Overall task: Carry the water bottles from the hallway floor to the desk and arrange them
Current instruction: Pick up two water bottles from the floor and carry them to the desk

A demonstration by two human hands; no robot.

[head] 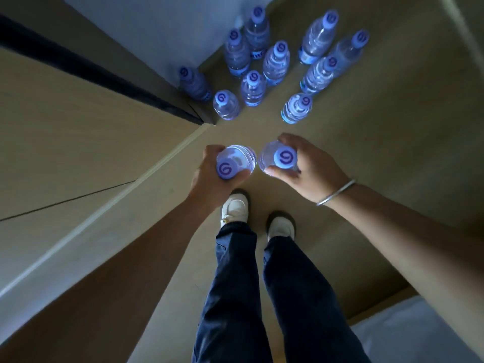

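Note:
I look straight down at a hallway floor. My left hand (207, 176) grips one clear water bottle (242, 158) with a pale blue cap, held upright above the floor. My right hand (311, 166) grips a second water bottle (268, 157) just beside it, the two bottles almost touching. Ahead of my hands, several more capped water bottles (252, 87) stand upright on the floor in a loose cluster near a wall corner. The desk is not in view.
A beige wall with a pale skirting strip (125, 195) runs along the left. A dark door frame edge (104, 77) meets the corner by the bottles. My white shoes (235, 208) stand below my hands. A pale surface (419, 334) shows at the bottom right.

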